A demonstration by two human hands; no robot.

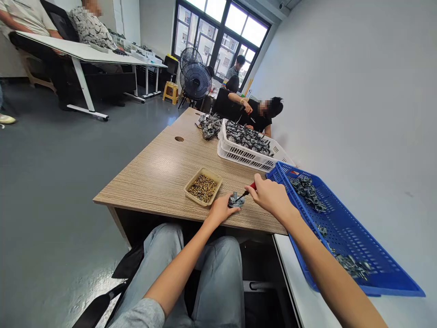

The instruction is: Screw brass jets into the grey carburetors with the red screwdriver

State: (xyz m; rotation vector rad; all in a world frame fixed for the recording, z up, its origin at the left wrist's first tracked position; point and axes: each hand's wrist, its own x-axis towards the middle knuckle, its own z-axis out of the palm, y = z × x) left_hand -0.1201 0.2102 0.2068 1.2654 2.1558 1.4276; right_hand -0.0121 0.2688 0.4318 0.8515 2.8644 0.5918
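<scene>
My left hand point(221, 211) is closed on a small grey metal part point(236, 200), steadying it on the wooden table near the front edge. In my right hand point(271, 197) is a screwdriver point(252, 186) with a red handle and a dark shaft. Its shaft slants down to the left, and the tip meets the metal part; the exact point of contact is too small to make out. Just left of the part stands a cream tray point(189, 195) filled with brass-coloured screws point(203, 187).
A blue crate point(344, 214) with loose metal parts stands at the right. Behind the screws are a white basket point(239, 156) full of dark parts and a pile of parts point(210, 126). A co-worker point(257, 118) sits beyond the table point(150, 168); fans point(195, 79) stand farther back.
</scene>
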